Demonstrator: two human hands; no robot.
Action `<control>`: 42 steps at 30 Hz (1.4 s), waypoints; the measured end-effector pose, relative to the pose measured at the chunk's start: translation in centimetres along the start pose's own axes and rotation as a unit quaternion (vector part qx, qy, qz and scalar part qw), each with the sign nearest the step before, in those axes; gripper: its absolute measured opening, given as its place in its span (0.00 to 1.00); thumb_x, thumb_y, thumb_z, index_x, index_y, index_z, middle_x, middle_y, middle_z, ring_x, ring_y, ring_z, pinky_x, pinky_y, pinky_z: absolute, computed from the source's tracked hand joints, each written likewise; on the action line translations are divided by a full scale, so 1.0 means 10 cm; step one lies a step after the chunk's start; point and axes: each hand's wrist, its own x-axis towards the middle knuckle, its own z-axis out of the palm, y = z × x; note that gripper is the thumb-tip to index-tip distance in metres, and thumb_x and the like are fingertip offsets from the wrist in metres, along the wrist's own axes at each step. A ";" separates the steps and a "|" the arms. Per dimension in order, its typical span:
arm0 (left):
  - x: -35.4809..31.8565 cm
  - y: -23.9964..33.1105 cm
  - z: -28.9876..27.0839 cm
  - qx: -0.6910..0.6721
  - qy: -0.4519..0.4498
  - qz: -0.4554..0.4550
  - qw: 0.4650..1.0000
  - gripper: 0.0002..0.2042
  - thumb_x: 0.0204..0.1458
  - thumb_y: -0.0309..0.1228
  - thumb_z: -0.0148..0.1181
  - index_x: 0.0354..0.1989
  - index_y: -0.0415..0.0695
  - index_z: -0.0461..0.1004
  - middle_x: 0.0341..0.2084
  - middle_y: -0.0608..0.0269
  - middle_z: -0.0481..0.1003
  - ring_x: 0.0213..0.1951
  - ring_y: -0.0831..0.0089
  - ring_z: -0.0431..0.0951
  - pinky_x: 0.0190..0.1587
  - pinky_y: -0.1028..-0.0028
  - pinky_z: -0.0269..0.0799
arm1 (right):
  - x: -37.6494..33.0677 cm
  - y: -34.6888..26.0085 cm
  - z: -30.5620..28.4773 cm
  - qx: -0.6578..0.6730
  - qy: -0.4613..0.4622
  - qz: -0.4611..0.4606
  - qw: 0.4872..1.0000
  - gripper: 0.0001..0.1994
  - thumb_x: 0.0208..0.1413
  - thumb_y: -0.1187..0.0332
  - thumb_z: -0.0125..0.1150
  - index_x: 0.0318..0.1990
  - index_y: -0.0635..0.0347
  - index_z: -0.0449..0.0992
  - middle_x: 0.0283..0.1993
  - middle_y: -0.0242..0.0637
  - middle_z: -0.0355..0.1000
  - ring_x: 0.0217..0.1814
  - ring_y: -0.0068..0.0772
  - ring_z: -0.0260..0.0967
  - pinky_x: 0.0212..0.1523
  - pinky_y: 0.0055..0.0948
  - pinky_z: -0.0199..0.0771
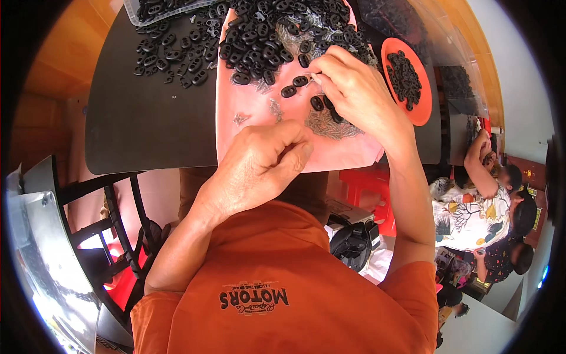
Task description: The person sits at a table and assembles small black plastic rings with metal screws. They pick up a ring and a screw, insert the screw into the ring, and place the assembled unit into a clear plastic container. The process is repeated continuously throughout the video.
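My left hand [259,162] is curled closed at the near edge of a pink sheet [236,106], thumb against the bent fingers; whatever it holds is hidden. Over the sheet's right part, my right hand [351,85] has thumb and forefinger pinched together, on something too small to name. Two black oval cord locks [289,91] with paired holes lie just left of its fingertips. More black cord locks [317,103] rest beneath that hand. Beside them spreads a pile of small clear or metallic springs [330,125]. A large heap of black cord locks [253,44] covers the sheet's far left.
An orange-red plate [421,112] of small black parts stands at the right. Loose black pieces [188,50] lie on the dark table [141,118], by a clear plastic tray [141,22]. A black chair [97,227] is at left; other people [471,218] sit at far right.
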 end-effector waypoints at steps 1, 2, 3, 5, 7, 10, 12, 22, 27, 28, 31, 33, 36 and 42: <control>0.00 -0.01 0.00 0.002 0.002 0.001 1.000 0.05 0.54 0.24 0.54 0.29 0.35 0.71 0.19 0.53 0.68 0.21 0.62 0.70 0.27 0.66 0.66 | 0.03 -0.02 0.01 -0.004 -0.004 -0.004 1.000 0.04 0.56 0.74 0.56 0.38 0.62 0.72 0.35 0.40 0.67 0.33 0.50 0.69 0.32 0.41 0.67; -0.01 -0.02 0.01 0.004 0.004 0.002 1.000 0.05 0.54 0.24 0.54 0.29 0.35 0.71 0.19 0.53 0.68 0.22 0.61 0.70 0.27 0.66 0.66 | 0.05 -0.03 0.00 -0.009 -0.007 -0.008 1.000 0.04 0.56 0.74 0.56 0.38 0.62 0.71 0.35 0.40 0.67 0.32 0.50 0.69 0.31 0.42 0.67; -0.01 -0.02 0.01 0.005 0.007 0.003 1.000 0.05 0.54 0.24 0.54 0.29 0.35 0.70 0.19 0.53 0.68 0.22 0.61 0.70 0.27 0.66 0.66 | 0.06 -0.03 0.00 -0.023 -0.013 -0.011 1.000 0.04 0.56 0.73 0.56 0.38 0.62 0.71 0.35 0.40 0.67 0.32 0.50 0.69 0.31 0.42 0.67; -0.01 -0.02 0.01 0.005 0.007 0.008 1.000 0.05 0.54 0.24 0.54 0.29 0.35 0.70 0.18 0.53 0.68 0.21 0.61 0.70 0.27 0.66 0.66 | 0.08 -0.03 -0.02 -0.052 -0.025 -0.022 0.998 0.04 0.56 0.73 0.56 0.37 0.62 0.71 0.35 0.40 0.67 0.32 0.51 0.69 0.30 0.42 0.68; -0.01 -0.04 0.01 0.003 0.009 0.017 1.000 0.05 0.55 0.24 0.55 0.28 0.35 0.70 0.19 0.58 0.66 0.22 0.68 0.66 0.26 0.69 0.63 | 0.07 -0.03 -0.03 -0.041 -0.038 -0.010 0.998 0.04 0.56 0.73 0.56 0.37 0.62 0.71 0.35 0.40 0.67 0.33 0.50 0.70 0.31 0.42 0.68; -0.03 -0.08 0.02 -0.010 0.004 0.012 1.000 0.07 0.58 0.25 0.55 0.28 0.35 0.69 0.19 0.68 0.63 0.22 0.82 0.60 0.23 0.76 0.58 | 0.04 -0.12 -0.03 0.003 -0.032 -0.021 0.999 0.03 0.56 0.73 0.56 0.37 0.62 0.72 0.35 0.40 0.67 0.34 0.50 0.70 0.31 0.42 0.68; -0.03 -0.02 0.00 -0.029 -0.011 -0.027 0.999 0.07 0.58 0.25 0.55 0.29 0.35 0.69 0.19 0.67 0.64 0.23 0.82 0.61 0.24 0.76 0.59 | 0.03 -0.14 -0.03 0.009 -0.044 -0.030 0.999 0.04 0.56 0.73 0.56 0.38 0.61 0.72 0.35 0.39 0.67 0.34 0.50 0.70 0.32 0.42 0.68; -0.03 -0.05 -0.01 0.004 -0.006 0.003 1.000 0.06 0.57 0.24 0.55 0.30 0.35 0.70 0.20 0.65 0.65 0.23 0.81 0.62 0.24 0.75 0.60 | 0.32 -0.26 0.10 0.027 0.005 -0.068 0.997 0.10 0.57 0.72 0.56 0.46 0.54 0.73 0.40 0.36 0.69 0.34 0.47 0.72 0.32 0.42 0.72; -0.04 -0.09 0.01 -0.008 0.006 0.009 1.000 0.06 0.57 0.24 0.54 0.29 0.35 0.69 0.19 0.66 0.64 0.22 0.81 0.62 0.23 0.75 0.60 | 0.34 -0.25 0.06 -0.020 -0.016 -0.069 0.997 0.11 0.57 0.71 0.56 0.47 0.52 0.73 0.40 0.37 0.68 0.34 0.47 0.72 0.32 0.43 0.72; -0.04 -0.08 0.01 -0.013 0.000 -0.006 1.000 0.06 0.56 0.24 0.54 0.29 0.35 0.70 0.18 0.61 0.66 0.21 0.74 0.64 0.24 0.72 0.62 | 0.29 -0.21 0.04 -0.038 -0.022 -0.065 0.997 0.11 0.57 0.71 0.56 0.47 0.52 0.73 0.40 0.37 0.68 0.34 0.47 0.72 0.31 0.43 0.71; -0.03 -0.05 -0.01 -0.019 -0.010 -0.018 1.000 0.06 0.55 0.25 0.53 0.28 0.36 0.71 0.16 0.56 0.66 0.18 0.67 0.67 0.23 0.69 0.63 | 0.19 -0.19 -0.03 -0.059 -0.023 -0.056 0.996 0.09 0.56 0.72 0.57 0.44 0.54 0.73 0.37 0.37 0.67 0.33 0.47 0.71 0.31 0.43 0.70; -0.04 -0.09 0.00 -0.012 -0.003 0.020 1.000 0.07 0.58 0.24 0.53 0.28 0.36 0.69 0.16 0.68 0.64 0.18 0.84 0.63 0.19 0.77 0.59 | 0.18 -0.20 -0.03 -0.064 -0.007 -0.048 0.997 0.08 0.56 0.73 0.57 0.43 0.55 0.74 0.36 0.37 0.67 0.32 0.47 0.71 0.30 0.42 0.70; -0.04 -0.11 0.00 -0.020 -0.020 -0.005 1.000 0.07 0.58 0.24 0.53 0.28 0.36 0.69 0.16 0.68 0.65 0.17 0.84 0.65 0.19 0.77 0.59 | 0.25 -0.28 0.07 0.027 0.056 -0.084 0.994 0.06 0.55 0.72 0.58 0.41 0.56 0.74 0.35 0.37 0.66 0.31 0.46 0.71 0.29 0.41 0.70; -0.04 -0.11 0.01 -0.040 -0.008 -0.013 0.999 0.07 0.58 0.25 0.53 0.29 0.36 0.69 0.16 0.67 0.65 0.17 0.83 0.65 0.19 0.77 0.59 | 0.44 -0.46 0.21 -0.087 0.005 -0.090 0.992 0.05 0.54 0.72 0.58 0.35 0.63 0.71 0.31 0.40 0.66 0.29 0.46 0.71 0.27 0.39 0.73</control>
